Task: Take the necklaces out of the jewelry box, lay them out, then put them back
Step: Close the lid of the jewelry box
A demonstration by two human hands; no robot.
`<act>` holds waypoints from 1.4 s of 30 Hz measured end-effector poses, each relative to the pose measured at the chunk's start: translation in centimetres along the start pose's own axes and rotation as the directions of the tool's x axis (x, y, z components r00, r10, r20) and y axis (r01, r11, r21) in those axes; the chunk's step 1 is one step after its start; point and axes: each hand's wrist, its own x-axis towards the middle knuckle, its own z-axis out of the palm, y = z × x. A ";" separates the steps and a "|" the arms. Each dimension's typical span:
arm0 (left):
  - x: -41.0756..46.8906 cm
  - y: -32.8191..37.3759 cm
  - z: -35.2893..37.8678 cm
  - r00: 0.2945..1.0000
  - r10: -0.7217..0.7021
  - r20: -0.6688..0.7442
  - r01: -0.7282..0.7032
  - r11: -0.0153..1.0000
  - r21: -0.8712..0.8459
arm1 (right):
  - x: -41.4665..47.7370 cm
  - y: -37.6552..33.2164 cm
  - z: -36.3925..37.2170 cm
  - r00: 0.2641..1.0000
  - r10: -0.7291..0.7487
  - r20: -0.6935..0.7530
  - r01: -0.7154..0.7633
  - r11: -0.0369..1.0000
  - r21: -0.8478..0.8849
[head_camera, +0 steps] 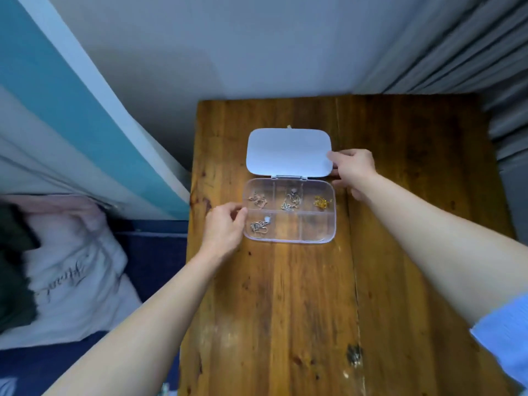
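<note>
The jewelry box (315,227) lies open near the table's (400,252) far-left corner. It looks like light plastic that skids easily. The left hand (225,227) curls its fingers against the box's left wall, and the right hand (354,170) pinches the lid's (285,152) right edge. Four necklaces (290,201) — fine, tangle-prone chains — lie bunched in separate compartments; lift each by a loop.

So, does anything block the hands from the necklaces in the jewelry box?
Nothing visible does. The lid lies open behind the jewelry box, so the necklaces sit uncovered in their compartments. The left hand holds the box's left edge, the right hand the lid's right edge.
</note>
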 end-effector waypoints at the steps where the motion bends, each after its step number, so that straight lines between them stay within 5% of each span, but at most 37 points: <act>1: -0.1 -0.1 0.2 1.000 0.005 0.014 -0.005 1.000 -0.030 | 0.2 -0.5 0.2 1.000 0.018 -0.006 -0.018 1.000 0.000; 6: 0.0 -0.7 1.5 0.997 -0.015 0.082 0.034 0.973 -0.230 | 0.6 -2.2 0.2 0.999 0.008 -0.050 -0.007 1.000 0.006; 20: 0.0 0.5 2.7 0.995 -0.064 0.074 0.087 0.933 -0.348 | -1.8 -0.3 -5.2 0.893 -0.450 0.002 0.444 0.882 -0.160; 27: 0.1 0.3 3.0 0.987 -0.119 0.110 0.154 0.900 -0.408 | -5.4 4.2 -6.8 0.755 -0.644 0.126 0.640 0.680 -0.358; 37: -1.5 1.2 3.0 0.963 -0.249 0.107 0.268 0.831 -0.487 | -6.4 7.9 -7.2 0.523 -0.751 0.403 0.784 0.238 -0.573; 42: -2.6 0.9 3.9 0.988 -0.154 0.034 0.153 0.887 -0.435 | -6.7 9.6 -7.1 0.538 -0.721 0.436 0.767 0.204 -0.608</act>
